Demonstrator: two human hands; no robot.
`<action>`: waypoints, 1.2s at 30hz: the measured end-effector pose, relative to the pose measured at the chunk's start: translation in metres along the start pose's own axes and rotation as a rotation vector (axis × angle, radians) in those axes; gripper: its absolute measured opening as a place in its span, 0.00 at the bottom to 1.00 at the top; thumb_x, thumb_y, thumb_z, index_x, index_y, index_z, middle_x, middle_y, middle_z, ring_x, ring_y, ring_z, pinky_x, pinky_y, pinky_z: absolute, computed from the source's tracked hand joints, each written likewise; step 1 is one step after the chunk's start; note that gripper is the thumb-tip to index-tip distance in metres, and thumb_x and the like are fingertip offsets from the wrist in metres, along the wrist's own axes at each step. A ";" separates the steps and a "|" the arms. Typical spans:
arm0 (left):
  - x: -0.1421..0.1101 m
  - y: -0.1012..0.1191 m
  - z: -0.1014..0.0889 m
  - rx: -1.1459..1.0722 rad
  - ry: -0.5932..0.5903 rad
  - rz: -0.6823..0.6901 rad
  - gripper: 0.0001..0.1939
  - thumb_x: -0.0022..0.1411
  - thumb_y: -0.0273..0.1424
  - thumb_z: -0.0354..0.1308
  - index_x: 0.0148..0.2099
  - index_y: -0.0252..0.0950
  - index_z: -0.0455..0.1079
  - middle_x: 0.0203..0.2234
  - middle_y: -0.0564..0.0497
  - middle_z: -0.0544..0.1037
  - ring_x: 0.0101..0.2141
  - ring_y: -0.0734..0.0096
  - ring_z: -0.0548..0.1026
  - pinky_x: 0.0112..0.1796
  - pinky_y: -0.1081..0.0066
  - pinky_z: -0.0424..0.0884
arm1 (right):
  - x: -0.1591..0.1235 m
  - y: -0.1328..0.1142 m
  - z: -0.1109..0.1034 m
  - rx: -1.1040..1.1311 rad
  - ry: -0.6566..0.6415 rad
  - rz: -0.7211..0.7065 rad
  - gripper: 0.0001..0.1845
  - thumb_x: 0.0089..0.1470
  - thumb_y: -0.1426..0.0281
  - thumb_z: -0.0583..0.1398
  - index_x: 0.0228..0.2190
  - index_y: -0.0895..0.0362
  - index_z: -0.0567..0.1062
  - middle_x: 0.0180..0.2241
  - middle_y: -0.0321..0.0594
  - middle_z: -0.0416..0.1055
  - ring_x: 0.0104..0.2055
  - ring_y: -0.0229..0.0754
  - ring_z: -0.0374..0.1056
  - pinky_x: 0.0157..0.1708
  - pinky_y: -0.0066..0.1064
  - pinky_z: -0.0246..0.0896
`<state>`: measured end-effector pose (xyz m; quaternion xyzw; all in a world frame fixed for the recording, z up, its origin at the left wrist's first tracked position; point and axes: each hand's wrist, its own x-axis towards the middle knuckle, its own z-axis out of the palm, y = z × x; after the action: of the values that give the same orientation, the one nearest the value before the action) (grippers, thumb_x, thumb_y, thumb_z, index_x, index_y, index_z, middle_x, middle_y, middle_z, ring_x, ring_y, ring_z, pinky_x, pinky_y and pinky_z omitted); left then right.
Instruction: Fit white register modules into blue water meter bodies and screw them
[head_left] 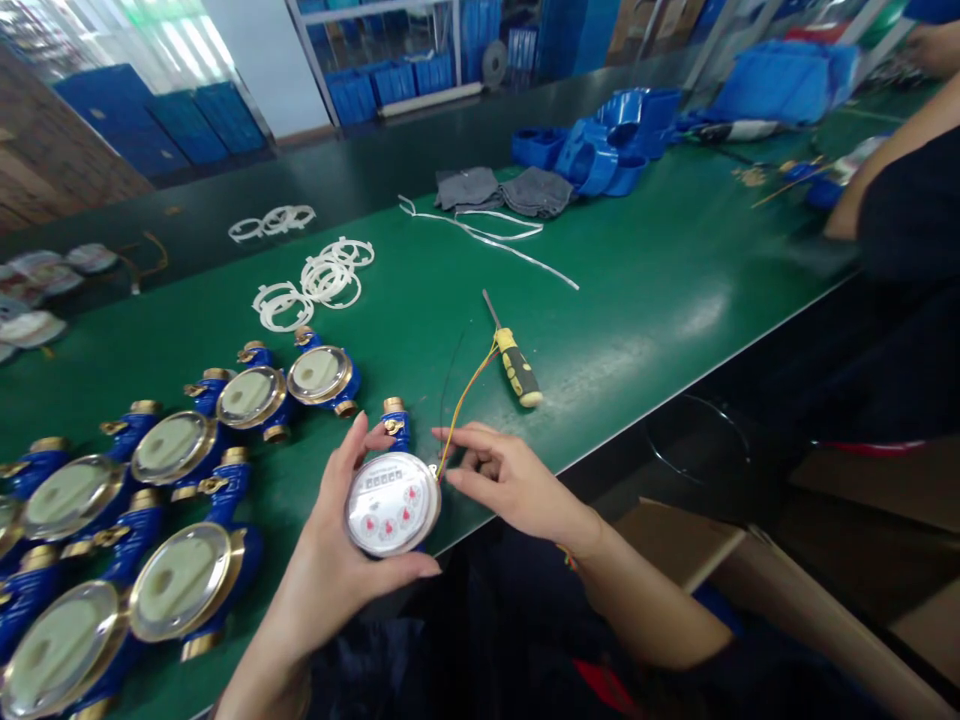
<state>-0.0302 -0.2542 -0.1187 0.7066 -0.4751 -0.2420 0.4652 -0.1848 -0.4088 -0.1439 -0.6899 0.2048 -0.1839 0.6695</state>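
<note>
My left hand [330, 560] is wrapped round a blue water meter [391, 500] with a white dial face and red small dials, held at the near edge of the green table [660, 290]. My right hand [506, 478] pinches a thin yellow and orange wire [466, 392] where it leaves the meter's right side. The wire runs up toward a yellow-handled screwdriver [516, 362] lying on the table just beyond my right hand.
Several blue meters with brass-rimmed lids [180, 580] lie in rows at the left. White plastic rings [315, 280] and white strips [510, 240] lie farther back, with grey cloths [502, 190] and blue plastic covers [600, 145]. Another person's arm [885, 170] works at the right. Cardboard boxes [750, 570] stand below.
</note>
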 end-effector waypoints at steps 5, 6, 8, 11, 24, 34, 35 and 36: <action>0.005 0.005 -0.004 -0.044 -0.025 0.023 0.60 0.45 0.35 0.74 0.71 0.46 0.40 0.52 0.43 0.73 0.60 0.50 0.64 0.60 0.47 0.58 | 0.011 0.001 0.006 0.215 -0.052 0.090 0.18 0.56 0.61 0.61 0.44 0.60 0.77 0.26 0.33 0.69 0.24 0.29 0.58 0.23 0.22 0.54; 0.005 0.006 -0.005 -0.038 -0.038 0.021 0.59 0.45 0.34 0.74 0.71 0.46 0.40 0.53 0.43 0.73 0.60 0.51 0.64 0.60 0.48 0.59 | 0.013 0.002 0.007 0.229 -0.059 0.101 0.17 0.56 0.60 0.60 0.40 0.60 0.78 0.25 0.33 0.69 0.22 0.29 0.58 0.22 0.22 0.53; 0.006 0.007 -0.008 -0.010 -0.074 -0.010 0.58 0.46 0.34 0.73 0.70 0.46 0.42 0.55 0.43 0.72 0.59 0.52 0.66 0.60 0.51 0.61 | 0.018 0.005 0.008 0.251 -0.074 0.111 0.17 0.57 0.58 0.60 0.35 0.60 0.79 0.24 0.33 0.69 0.22 0.29 0.57 0.21 0.22 0.52; 0.007 0.004 -0.010 0.038 -0.131 -0.054 0.55 0.47 0.35 0.72 0.70 0.46 0.43 0.56 0.44 0.70 0.56 0.52 0.70 0.58 0.50 0.63 | 0.019 0.007 0.003 0.234 -0.107 0.024 0.14 0.56 0.60 0.62 0.37 0.58 0.80 0.32 0.37 0.74 0.30 0.33 0.65 0.29 0.24 0.62; 0.008 -0.008 -0.005 0.015 -0.126 0.007 0.46 0.47 0.34 0.69 0.65 0.42 0.51 0.56 0.42 0.69 0.54 0.53 0.71 0.56 0.53 0.66 | 0.091 -0.007 0.006 -0.662 -0.357 -0.566 0.22 0.59 0.77 0.56 0.54 0.57 0.70 0.59 0.41 0.66 0.65 0.41 0.56 0.65 0.38 0.50; -0.003 -0.005 0.002 0.020 -0.008 -0.024 0.43 0.47 0.35 0.69 0.62 0.42 0.54 0.53 0.43 0.71 0.50 0.56 0.74 0.52 0.56 0.70 | 0.055 0.007 -0.006 -0.825 -0.116 -0.453 0.30 0.52 0.86 0.51 0.54 0.56 0.68 0.56 0.40 0.69 0.64 0.43 0.57 0.65 0.45 0.47; -0.005 -0.005 0.004 0.032 0.023 -0.027 0.43 0.47 0.35 0.69 0.62 0.42 0.54 0.53 0.43 0.72 0.50 0.55 0.74 0.52 0.56 0.70 | 0.045 0.008 -0.008 -0.835 -0.083 -0.445 0.30 0.51 0.86 0.50 0.54 0.56 0.68 0.55 0.40 0.69 0.64 0.42 0.56 0.66 0.45 0.46; -0.006 -0.005 0.005 0.047 0.056 -0.028 0.43 0.46 0.35 0.69 0.62 0.41 0.55 0.53 0.43 0.72 0.50 0.55 0.74 0.52 0.56 0.71 | 0.035 0.008 -0.010 -0.849 -0.058 -0.433 0.31 0.50 0.86 0.49 0.53 0.57 0.69 0.54 0.40 0.70 0.64 0.42 0.55 0.66 0.45 0.46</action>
<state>-0.0345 -0.2503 -0.1258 0.7302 -0.4576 -0.2176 0.4583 -0.1606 -0.4359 -0.1518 -0.9341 0.0943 -0.1999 0.2804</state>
